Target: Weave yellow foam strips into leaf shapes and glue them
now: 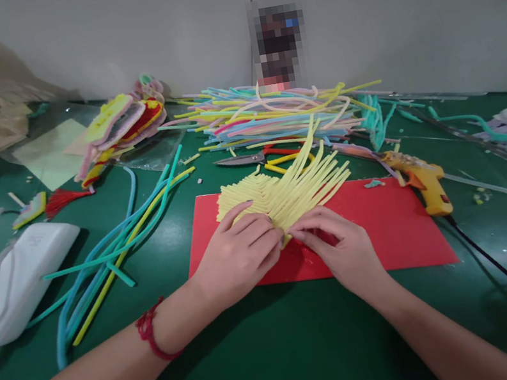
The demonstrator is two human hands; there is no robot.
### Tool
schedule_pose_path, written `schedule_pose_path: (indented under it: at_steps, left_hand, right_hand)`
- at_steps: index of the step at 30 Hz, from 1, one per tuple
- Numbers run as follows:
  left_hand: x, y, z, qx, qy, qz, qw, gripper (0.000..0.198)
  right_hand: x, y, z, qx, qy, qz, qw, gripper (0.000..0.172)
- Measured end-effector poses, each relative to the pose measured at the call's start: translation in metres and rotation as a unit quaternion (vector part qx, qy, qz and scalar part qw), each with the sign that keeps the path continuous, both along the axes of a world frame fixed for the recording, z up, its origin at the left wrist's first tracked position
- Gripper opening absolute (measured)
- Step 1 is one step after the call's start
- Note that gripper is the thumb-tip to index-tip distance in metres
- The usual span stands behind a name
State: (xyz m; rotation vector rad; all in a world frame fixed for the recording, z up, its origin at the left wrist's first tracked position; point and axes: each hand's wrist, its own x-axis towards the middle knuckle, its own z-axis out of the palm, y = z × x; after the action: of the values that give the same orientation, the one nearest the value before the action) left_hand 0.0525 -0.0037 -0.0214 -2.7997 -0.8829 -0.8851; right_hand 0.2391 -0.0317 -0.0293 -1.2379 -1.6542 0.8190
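A pale yellow leaf-shaped piece made of pipe cleaners (253, 190) lies over a red board (390, 225). Its left part is a tight herringbone, while loose strands fan out to the upper right. My left hand (243, 247) lies over the piece's lower edge, its fingers curled and pressing on it. My right hand (335, 241) pinches the lower edge near the base of the strands, thumb and forefinger together. The two hands' fingertips nearly meet there. Exactly what sits under the left fingertips is hidden.
Behind the board lie scissors (241, 161) and a large heap of coloured pipe cleaners (280, 114). A yellow glue gun (420, 181) with a cord lies at right. Blue, green and yellow pipe cleaners (130, 236) and a white power strip (29, 273) are at left.
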Motion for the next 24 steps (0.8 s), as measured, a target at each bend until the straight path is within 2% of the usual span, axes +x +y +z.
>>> schedule_pose_path:
  at_steps: [24]
  left_hand:
    - [-0.0005,-0.0007,0.0003,-0.011,-0.022,0.005,1.000,0.011]
  right_hand:
    - [0.0002,-0.0002,0.0022,-0.005,0.019,0.014,1.000,0.010]
